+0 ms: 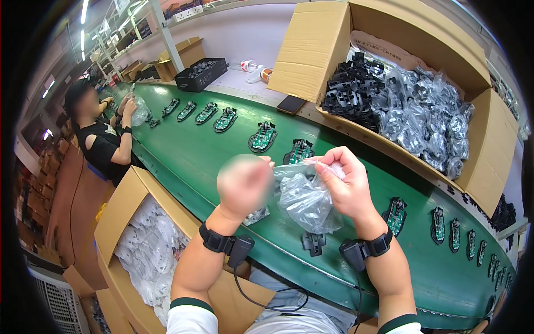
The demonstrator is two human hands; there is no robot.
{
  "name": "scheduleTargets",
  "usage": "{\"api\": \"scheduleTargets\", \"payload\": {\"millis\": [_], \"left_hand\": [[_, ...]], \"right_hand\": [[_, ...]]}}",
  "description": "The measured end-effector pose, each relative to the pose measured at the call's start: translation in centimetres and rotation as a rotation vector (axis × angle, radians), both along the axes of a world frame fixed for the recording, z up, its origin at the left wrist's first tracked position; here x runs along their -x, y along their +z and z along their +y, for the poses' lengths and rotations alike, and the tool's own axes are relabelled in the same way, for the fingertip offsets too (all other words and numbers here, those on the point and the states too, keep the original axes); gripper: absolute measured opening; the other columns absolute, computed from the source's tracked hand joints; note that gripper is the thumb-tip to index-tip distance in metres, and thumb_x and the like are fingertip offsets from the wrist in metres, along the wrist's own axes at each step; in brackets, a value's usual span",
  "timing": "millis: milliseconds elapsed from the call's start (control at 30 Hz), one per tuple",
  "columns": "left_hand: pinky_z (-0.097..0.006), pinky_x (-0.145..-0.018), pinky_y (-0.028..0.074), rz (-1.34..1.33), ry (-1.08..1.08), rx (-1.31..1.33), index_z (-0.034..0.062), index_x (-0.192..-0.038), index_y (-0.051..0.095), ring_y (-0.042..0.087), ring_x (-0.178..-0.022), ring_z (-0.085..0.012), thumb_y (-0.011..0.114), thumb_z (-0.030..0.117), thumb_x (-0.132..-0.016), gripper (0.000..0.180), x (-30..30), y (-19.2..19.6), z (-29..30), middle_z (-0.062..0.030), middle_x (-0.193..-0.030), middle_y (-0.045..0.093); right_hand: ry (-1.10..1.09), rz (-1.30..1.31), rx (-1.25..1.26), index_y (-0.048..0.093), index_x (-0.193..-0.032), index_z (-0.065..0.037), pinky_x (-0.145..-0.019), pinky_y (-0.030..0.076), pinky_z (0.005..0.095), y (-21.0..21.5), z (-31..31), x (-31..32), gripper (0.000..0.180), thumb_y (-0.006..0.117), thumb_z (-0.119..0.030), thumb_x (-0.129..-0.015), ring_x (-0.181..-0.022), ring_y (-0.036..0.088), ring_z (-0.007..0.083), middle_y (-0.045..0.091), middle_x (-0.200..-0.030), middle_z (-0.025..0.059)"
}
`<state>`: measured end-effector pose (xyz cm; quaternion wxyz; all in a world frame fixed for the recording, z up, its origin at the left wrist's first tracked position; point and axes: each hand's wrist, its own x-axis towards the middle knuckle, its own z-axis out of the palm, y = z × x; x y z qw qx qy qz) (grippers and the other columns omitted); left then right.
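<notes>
Between my two hands, above the green belt, hangs a clear plastic bag (308, 203) with its upper edge stretched sideways. My right hand (347, 181) is closed, pinching the bag's upper right between thumb and fingers. My left hand (245, 186) is curled closed at the bag's upper left edge; blur covers most of its fingers. Just below the bag a small black plastic part (314, 243) lies on the belt. A piece of clear wrapping (256, 216) shows partly behind my left wrist. Beyond my hands sits a green circuit board in a black shell (299, 151), partly hidden.
The green conveyor belt (189, 150) carries a row of similar board assemblies (261, 137). An open carton (300, 50) at back right holds black parts and bagged parts. Another carton (119, 206) at left holds white bags. A phone (291, 104) lies behind the belt. A co-worker (103, 133) sits far left.
</notes>
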<state>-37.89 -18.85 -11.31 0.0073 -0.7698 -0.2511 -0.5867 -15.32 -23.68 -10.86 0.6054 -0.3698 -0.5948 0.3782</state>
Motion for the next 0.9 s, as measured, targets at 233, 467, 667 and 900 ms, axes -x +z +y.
{"api": "scheduleTargets", "payload": {"millis": [233, 467, 667, 900], "left_hand": [[-0.024, -0.059, 0.050, -0.133, -0.103, 0.029, 0.0023, -0.101, 0.067, 0.059, -0.065, -0.0117, 0.077, -0.005, -0.085, 0.020, -0.2, 0.0, -0.5, -0.0082, -0.083, 0.069], [-0.022, -0.062, 0.048, -0.090, -0.142, 0.278, 0.0016, -0.103, 0.069, 0.059, -0.067, -0.0096, 0.071, 0.005, -0.093, 0.011, -0.2, -0.6, -0.4, -0.0060, -0.082, 0.068], [-0.034, -0.069, 0.054, 0.671, 0.200, 0.624, 0.0004, -0.107, 0.069, 0.066, -0.071, -0.0250, 0.079, 0.038, -0.083, 0.046, 2.0, 1.8, 0.5, -0.0104, -0.082, 0.068], [-0.038, -0.075, 0.056, 1.054, 0.014, 0.896, 0.0004, -0.122, 0.062, 0.072, -0.091, -0.0302, 0.078, 0.035, -0.084, 0.053, 2.2, 1.2, 1.2, -0.0180, -0.101, 0.073]], "right_hand": [[-0.133, -0.039, -0.033, 0.060, -0.100, -0.002, -0.071, 0.050, 0.0270, 0.4, -1.0, 0.6, 0.015, 0.070, -0.011, -0.093, -0.078, 0.060, 0.0098, 0.068, -0.088, 0.0050], [-0.194, -0.511, -0.114, 0.054, -0.074, -0.003, -0.064, 0.046, 0.0332, 2.3, -2.3, -0.7, 0.021, 0.075, -0.008, -0.076, -0.071, 0.059, 0.0205, 0.059, -0.078, 0.0092], [-0.214, -0.020, -0.348, 0.045, -0.079, -0.003, -0.079, 0.050, 0.0298, 4.8, -2.9, -3.8, 0.014, 0.048, 0.010, -0.075, -0.084, 0.061, 0.0177, 0.068, -0.103, 0.0141], [0.000, -0.098, -0.032, 0.063, -0.095, -0.001, -0.065, 0.047, 0.0231, 5.1, -4.0, -6.1, 0.010, 0.058, -0.002, -0.086, -0.074, 0.059, 0.0060, 0.064, -0.083, 0.0018]]}}
